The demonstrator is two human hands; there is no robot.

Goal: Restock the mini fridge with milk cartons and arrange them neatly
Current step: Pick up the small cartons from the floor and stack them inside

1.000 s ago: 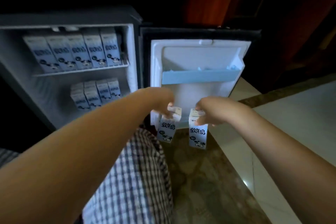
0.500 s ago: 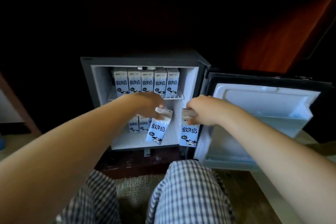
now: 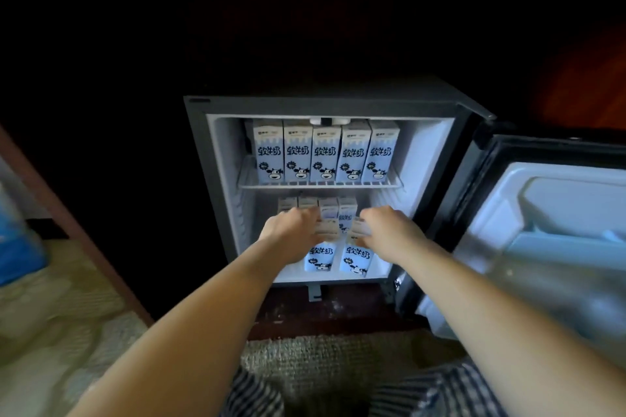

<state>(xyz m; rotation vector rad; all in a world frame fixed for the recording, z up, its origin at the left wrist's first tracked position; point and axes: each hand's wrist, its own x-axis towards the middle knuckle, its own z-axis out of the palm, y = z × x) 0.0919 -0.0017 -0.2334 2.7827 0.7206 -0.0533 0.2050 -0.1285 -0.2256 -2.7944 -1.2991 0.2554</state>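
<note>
Two milk cartons (image 3: 318, 257), tops gripped in our left hand (image 3: 291, 225) and right hand (image 3: 386, 230), inside the mini fridge (image 3: 223, 179); dark room, woven rug (image 3: 321, 359).

Two upright blue-and-white milk cartons (image 3: 319, 259) side by side at the front edge of the mini fridge (image 3: 220, 186) floor, tops gripped by hands (image 3: 294, 225).

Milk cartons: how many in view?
11. Five upper cartons on the wire shelf; four rear cartons below; left carton in left hand, right carton in right hand. More possibly hidden.
</note>
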